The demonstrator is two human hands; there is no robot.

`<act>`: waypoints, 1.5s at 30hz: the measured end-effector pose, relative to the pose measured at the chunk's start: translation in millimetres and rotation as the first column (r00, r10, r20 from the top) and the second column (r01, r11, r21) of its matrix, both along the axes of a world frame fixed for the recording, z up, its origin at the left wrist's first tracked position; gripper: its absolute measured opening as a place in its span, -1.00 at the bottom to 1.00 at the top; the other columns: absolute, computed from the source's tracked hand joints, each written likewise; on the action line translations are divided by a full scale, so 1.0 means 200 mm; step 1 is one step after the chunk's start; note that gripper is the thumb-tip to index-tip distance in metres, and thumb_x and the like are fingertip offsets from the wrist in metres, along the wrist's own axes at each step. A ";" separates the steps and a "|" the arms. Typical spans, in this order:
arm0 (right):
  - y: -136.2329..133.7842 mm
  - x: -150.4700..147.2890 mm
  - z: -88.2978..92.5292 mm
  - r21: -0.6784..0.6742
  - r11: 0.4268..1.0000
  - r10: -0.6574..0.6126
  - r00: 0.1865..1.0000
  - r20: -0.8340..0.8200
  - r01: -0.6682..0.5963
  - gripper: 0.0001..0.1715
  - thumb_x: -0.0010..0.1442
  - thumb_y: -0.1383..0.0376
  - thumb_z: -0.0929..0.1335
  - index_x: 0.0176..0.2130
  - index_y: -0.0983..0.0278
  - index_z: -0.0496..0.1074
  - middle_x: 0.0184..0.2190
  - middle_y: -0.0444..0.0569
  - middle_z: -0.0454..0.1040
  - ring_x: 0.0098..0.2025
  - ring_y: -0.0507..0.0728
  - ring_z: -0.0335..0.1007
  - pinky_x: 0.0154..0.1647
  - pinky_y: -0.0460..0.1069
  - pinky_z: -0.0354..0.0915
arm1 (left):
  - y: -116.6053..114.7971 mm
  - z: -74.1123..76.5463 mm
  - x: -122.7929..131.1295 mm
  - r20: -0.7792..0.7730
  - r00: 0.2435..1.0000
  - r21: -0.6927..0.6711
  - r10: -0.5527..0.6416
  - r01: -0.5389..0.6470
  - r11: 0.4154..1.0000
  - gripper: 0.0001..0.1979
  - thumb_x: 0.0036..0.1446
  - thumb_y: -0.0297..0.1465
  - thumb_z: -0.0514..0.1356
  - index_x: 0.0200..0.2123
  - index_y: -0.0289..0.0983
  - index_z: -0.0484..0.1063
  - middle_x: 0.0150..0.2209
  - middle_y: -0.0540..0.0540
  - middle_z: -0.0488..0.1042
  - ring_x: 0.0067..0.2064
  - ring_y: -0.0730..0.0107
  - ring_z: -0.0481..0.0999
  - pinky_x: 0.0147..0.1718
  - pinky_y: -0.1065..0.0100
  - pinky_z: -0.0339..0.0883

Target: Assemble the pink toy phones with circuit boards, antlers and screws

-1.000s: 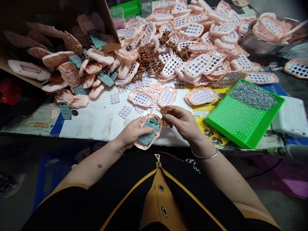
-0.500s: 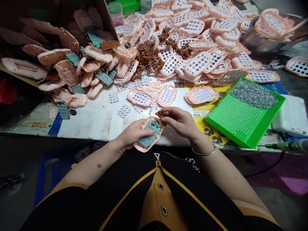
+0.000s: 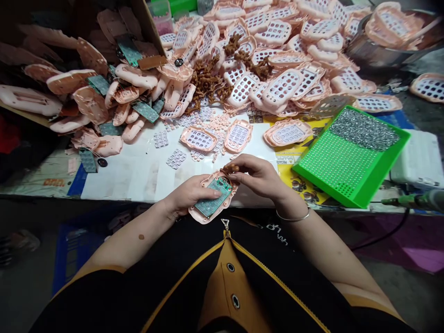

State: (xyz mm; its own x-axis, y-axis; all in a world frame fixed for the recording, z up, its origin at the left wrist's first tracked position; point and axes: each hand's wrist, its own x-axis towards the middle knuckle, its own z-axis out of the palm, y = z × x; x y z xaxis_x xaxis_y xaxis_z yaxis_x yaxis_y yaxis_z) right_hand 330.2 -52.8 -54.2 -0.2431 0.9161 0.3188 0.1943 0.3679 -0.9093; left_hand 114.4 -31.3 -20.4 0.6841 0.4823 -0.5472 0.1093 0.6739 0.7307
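My left hand (image 3: 185, 194) is closed round a pink plastic shell (image 3: 197, 218), with its thumb lying on the green circuit board (image 3: 208, 206) inside. Thin wires show at the board's far end. Between the thumb and fingers of my right hand (image 3: 258, 176) is a small brown plastic piece (image 3: 231, 169), at the far right end of the shell. The fingers partly hide the spot where piece and shell meet. Just beyond lie two pink shells with keypads, one a front shell (image 3: 238, 135) and the other a tilted shell (image 3: 198, 139).
Pink shell halves (image 3: 277, 85) are heaped at the back, beside a pile of brown pieces (image 3: 204, 83). A box (image 3: 152, 23) spills shells and boards at left. To the right are a green tray (image 3: 333, 162) of screws, a metal pot (image 3: 379, 58) and a power screwdriver (image 3: 416, 200).
My right hand has brought the brown piece closer against the shell's far end. The shell in my left hand has shifted slightly left and toward me. The whole view has moved a little.
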 end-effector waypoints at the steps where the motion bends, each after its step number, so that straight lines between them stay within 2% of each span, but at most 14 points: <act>1: 0.00 0.00 0.00 -0.102 0.995 0.008 0.996 -0.084 -0.017 -0.79 0.19 0.18 0.45 -0.18 0.22 0.54 -0.30 -0.06 0.55 -0.32 0.04 0.47 -0.28 -0.03 0.39 | 0.00 0.00 0.00 -0.012 1.000 0.015 -0.006 0.006 1.000 -0.56 -0.18 -0.33 0.43 -0.22 -0.40 0.45 -0.37 -0.14 0.57 -0.42 0.39 0.50 -0.39 0.39 0.33; 4: -0.01 -0.01 -0.01 -0.312 0.943 0.002 0.940 -0.341 -0.115 -0.68 0.10 0.19 0.51 -0.14 0.21 0.51 -0.31 -0.11 0.52 -0.33 0.00 0.45 -0.30 -0.06 0.39 | -0.01 0.01 0.01 -0.040 0.999 0.052 -0.014 0.016 0.999 -0.57 -0.17 -0.33 0.43 -0.21 -0.38 0.45 -0.38 -0.11 0.56 -0.43 0.41 0.49 -0.39 0.39 0.34; 7: -0.01 -0.02 -0.02 -0.382 0.906 -0.016 0.886 -0.463 -0.183 -0.58 0.04 0.24 0.55 -0.09 0.18 0.49 -0.33 -0.15 0.52 -0.32 -0.01 0.44 -0.31 -0.09 0.39 | -0.02 0.01 0.02 -0.038 0.999 0.055 -0.020 0.022 0.998 -0.58 -0.17 -0.33 0.42 -0.22 -0.37 0.45 -0.37 -0.10 0.56 -0.42 0.40 0.50 -0.36 0.37 0.36; 13: 0.00 -0.01 -0.02 -0.434 0.884 -0.023 0.910 -0.413 -0.175 -0.57 -0.01 0.21 0.57 -0.14 0.24 0.50 -0.31 -0.11 0.54 -0.29 0.01 0.45 -0.27 -0.06 0.40 | -0.02 -0.01 0.01 -0.052 0.998 0.105 -0.032 0.038 0.994 -0.58 -0.11 -0.31 0.40 -0.19 -0.38 0.43 -0.35 -0.13 0.56 -0.37 0.35 0.52 -0.34 0.35 0.36; 19: -0.01 -0.02 0.03 -0.420 0.900 -0.006 0.962 -0.272 -0.114 -0.57 0.05 0.15 0.54 -0.12 0.25 0.46 -0.33 -0.09 0.51 -0.33 0.02 0.43 -0.32 -0.05 0.41 | -0.03 -0.01 0.01 -0.051 0.998 0.184 -0.027 0.036 0.982 -0.62 -0.07 -0.34 0.37 -0.17 -0.37 0.42 -0.32 -0.11 0.57 -0.32 0.36 0.53 -0.26 0.32 0.37; 23: 0.00 -0.05 0.05 -0.462 0.870 -0.009 0.931 -0.366 -0.173 -0.60 0.06 0.15 0.53 -0.16 0.24 0.42 -0.44 -0.18 0.47 -0.48 -0.04 0.36 -0.49 -0.11 0.33 | -0.03 -0.01 0.01 -0.067 0.997 0.215 -0.036 0.050 0.975 -0.61 -0.04 -0.34 0.35 -0.14 -0.37 0.40 -0.30 -0.13 0.57 -0.29 0.31 0.55 -0.22 0.28 0.38; 26: 0.00 -0.07 0.05 -0.508 0.844 -0.042 0.921 -0.386 -0.175 -0.56 0.01 0.14 0.55 -0.19 0.25 0.41 -0.47 -0.19 0.47 -0.51 -0.03 0.36 -0.51 -0.09 0.33 | -0.04 -0.02 0.01 -0.079 0.997 0.258 -0.015 0.034 0.966 -0.61 -0.04 -0.34 0.34 -0.13 -0.37 0.40 -0.28 -0.14 0.57 -0.28 0.30 0.55 -0.20 0.27 0.38; 28: 0.00 -0.09 0.05 -0.507 0.855 -0.083 0.938 -0.337 -0.106 -0.56 -0.03 0.13 0.56 -0.23 0.25 0.42 -0.48 -0.18 0.48 -0.51 -0.01 0.37 -0.50 -0.07 0.33 | -0.04 -0.03 0.00 -0.092 0.996 0.330 0.010 0.021 0.944 -0.58 -0.03 -0.34 0.34 -0.09 -0.36 0.41 -0.22 -0.15 0.58 -0.23 0.28 0.55 -0.16 0.26 0.38; 31: -0.02 -0.13 0.06 -0.411 0.899 -0.235 0.958 -0.167 0.149 -0.63 -0.07 0.18 0.57 -0.31 0.25 0.43 -0.48 -0.18 0.47 -0.49 -0.01 0.33 -0.46 -0.06 0.30 | -0.04 -0.05 -0.01 -0.136 0.990 0.471 0.046 0.024 0.882 -0.54 -0.01 -0.36 0.32 -0.01 -0.33 0.42 -0.12 -0.16 0.57 -0.11 0.22 0.54 -0.08 0.25 0.37; 33: -0.02 -0.16 0.07 -0.408 0.888 -0.295 0.944 -0.149 0.213 -0.63 -0.11 0.17 0.57 -0.37 0.25 0.42 -0.52 -0.20 0.43 -0.50 -0.01 0.30 -0.48 -0.05 0.27 | -0.05 -0.05 -0.02 -0.154 0.987 0.513 0.036 0.049 0.857 -0.54 0.01 -0.36 0.31 0.02 -0.33 0.43 -0.08 -0.18 0.56 -0.06 0.19 0.53 -0.05 0.25 0.36; 36: -0.02 -0.18 0.07 -0.567 0.821 -0.292 0.905 -0.309 0.071 -0.55 -0.18 0.12 0.58 -0.41 0.23 0.37 -0.60 -0.25 0.35 -0.59 -0.03 0.25 -0.58 -0.07 0.22 | -0.05 -0.05 -0.03 -0.147 0.989 0.479 0.001 0.070 0.875 -0.53 0.02 -0.35 0.30 0.02 -0.36 0.42 -0.09 -0.20 0.57 -0.06 0.18 0.54 -0.04 0.23 0.36; 38: -0.02 -0.19 0.06 -0.608 0.794 -0.308 0.880 -0.363 0.027 -0.52 -0.21 0.12 0.59 -0.41 0.23 0.35 -0.61 -0.28 0.33 -0.62 -0.04 0.22 -0.61 -0.08 0.20 | -0.05 -0.06 -0.03 -0.137 0.991 0.454 0.005 0.058 0.889 -0.53 0.00 -0.35 0.32 0.01 -0.37 0.43 -0.12 -0.19 0.57 -0.08 0.18 0.55 -0.04 0.22 0.36; 42: -0.01 -0.18 0.05 -0.607 0.795 -0.249 0.908 -0.337 -0.007 -0.55 -0.14 0.13 0.57 -0.37 0.22 0.34 -0.58 -0.26 0.35 -0.61 -0.04 0.20 -0.61 -0.07 0.19 | -0.04 -0.07 -0.04 -0.062 0.998 0.390 -0.006 0.030 0.920 -0.55 -0.05 -0.37 0.36 -0.05 -0.36 0.45 -0.16 -0.15 0.57 -0.13 0.22 0.55 -0.06 0.24 0.36; 45: -0.03 -0.19 0.04 -0.461 0.882 -0.206 0.959 -0.197 0.095 -0.70 0.01 0.17 0.48 -0.34 0.21 0.34 -0.51 -0.19 0.36 -0.53 0.01 0.26 -0.52 -0.04 0.24 | -0.03 -0.07 -0.04 -0.030 1.000 0.286 -0.001 0.009 0.958 -0.61 -0.07 -0.35 0.37 -0.14 -0.36 0.45 -0.26 -0.11 0.56 -0.24 0.30 0.53 -0.15 0.28 0.38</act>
